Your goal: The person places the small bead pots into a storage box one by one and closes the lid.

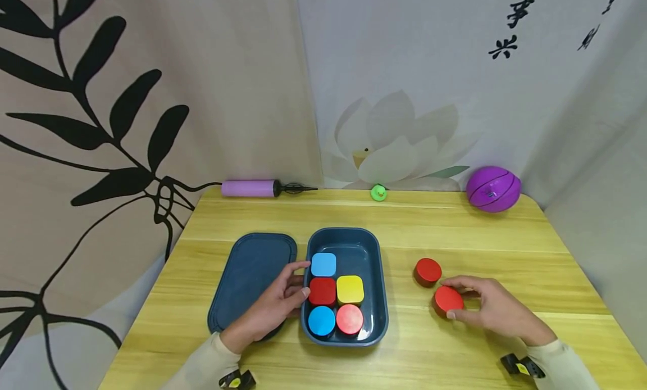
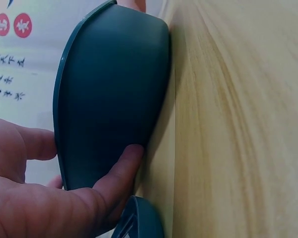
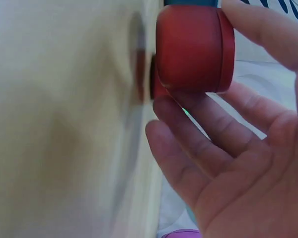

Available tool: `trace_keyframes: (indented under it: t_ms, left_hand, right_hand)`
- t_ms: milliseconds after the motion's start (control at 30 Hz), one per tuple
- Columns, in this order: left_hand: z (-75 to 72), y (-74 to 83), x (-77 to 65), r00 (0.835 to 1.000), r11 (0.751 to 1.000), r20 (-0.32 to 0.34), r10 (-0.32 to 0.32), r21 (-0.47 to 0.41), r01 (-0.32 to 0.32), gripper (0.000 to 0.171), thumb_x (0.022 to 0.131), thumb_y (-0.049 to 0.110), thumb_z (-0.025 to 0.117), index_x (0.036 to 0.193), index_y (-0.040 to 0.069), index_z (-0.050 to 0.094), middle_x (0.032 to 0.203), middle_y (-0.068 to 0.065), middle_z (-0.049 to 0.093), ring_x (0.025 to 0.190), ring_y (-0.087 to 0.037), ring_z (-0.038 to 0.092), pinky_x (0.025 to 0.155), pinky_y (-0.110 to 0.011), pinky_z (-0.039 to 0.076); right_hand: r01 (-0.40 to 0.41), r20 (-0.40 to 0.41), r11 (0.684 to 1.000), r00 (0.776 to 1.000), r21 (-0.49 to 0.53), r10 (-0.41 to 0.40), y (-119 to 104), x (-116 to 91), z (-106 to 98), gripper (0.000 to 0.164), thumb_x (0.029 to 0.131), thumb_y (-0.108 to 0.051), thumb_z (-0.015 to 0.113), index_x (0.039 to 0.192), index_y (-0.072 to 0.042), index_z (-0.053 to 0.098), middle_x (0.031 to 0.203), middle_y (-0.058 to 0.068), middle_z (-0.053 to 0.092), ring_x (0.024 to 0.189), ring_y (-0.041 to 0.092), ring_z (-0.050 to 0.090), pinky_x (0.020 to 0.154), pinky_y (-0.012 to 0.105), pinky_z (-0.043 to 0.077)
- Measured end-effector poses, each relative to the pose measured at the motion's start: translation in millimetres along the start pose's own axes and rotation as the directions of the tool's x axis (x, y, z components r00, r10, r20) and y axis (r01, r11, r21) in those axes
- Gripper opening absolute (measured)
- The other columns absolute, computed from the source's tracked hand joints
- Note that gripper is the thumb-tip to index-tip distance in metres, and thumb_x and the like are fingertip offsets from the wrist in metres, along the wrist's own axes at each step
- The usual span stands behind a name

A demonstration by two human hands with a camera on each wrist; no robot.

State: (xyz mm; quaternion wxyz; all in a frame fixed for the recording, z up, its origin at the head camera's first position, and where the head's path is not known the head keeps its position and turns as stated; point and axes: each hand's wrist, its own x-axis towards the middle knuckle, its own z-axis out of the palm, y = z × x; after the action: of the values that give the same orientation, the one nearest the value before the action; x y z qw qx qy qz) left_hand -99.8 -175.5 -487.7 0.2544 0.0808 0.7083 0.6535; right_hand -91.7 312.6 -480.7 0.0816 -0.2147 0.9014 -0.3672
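My left hand (image 1: 283, 297) holds the left wall of a dark blue rectangular container (image 1: 379, 300), digits at the rim and on the outer wall (image 2: 109, 89). Inside stand small square pieces in light blue (image 1: 323, 264), red (image 1: 322, 291) and yellow (image 1: 350, 289). Nearer me in it are a blue round piece (image 1: 321, 321) and a red round one (image 1: 349, 319). To the container's right, my right hand (image 1: 497, 307) pinches a red round jar-like piece (image 3: 193, 49) between thumb and fingers. A second red round piece (image 1: 427, 272) stands just beyond it on the table.
A dark blue lid (image 1: 247, 283) lies left of the container, partly under my left arm. Along the table's back edge are a purple hand pump (image 1: 249, 188), a small green duck (image 1: 378, 193) and a purple ball (image 1: 493, 189). Printed curtain (image 1: 404, 69) hangs behind.
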Motion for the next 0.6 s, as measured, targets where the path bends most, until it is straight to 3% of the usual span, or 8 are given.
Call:
trace_keyframes:
  t_ms: [200, 600]
  left_hand:
    - [0.7, -0.4, -0.2, 1.000, 1.000, -0.003, -0.007, -0.001, 0.007, 0.060, 0.112, 0.023, 0.056, 0.164, 0.024, 0.027, 0.155, -0.025, 0.044, 0.132, -0.030, 0.058, 0.094, -0.041, 0.059]
    - [1.2, 2.3, -1.2, 1.000, 1.000, -0.011, -0.010, 0.009, 0.010, 0.059, 0.112, 0.023, 0.056, 0.163, 0.024, 0.027, 0.155, -0.025, 0.045, 0.131, -0.031, 0.058, 0.094, -0.041, 0.059]
  right_hand:
    - [0.051, -0.038, 0.998, 0.998, 0.029, -0.050, -9, 10, -6, 0.052, 0.088, -0.029, 0.089, 0.134, -0.016, 0.070, 0.125, -0.006, 0.073, 0.106, 0.004, 0.069, 0.090, 0.027, 0.061]
    - [0.115, -0.098, 0.993, 0.988, -0.027, -0.117, -34, 45, -16, 0.054, 0.089, -0.028, 0.088, 0.137, -0.011, 0.069, 0.129, -0.003, 0.074, 0.105, 0.004, 0.071, 0.088, 0.026, 0.062]
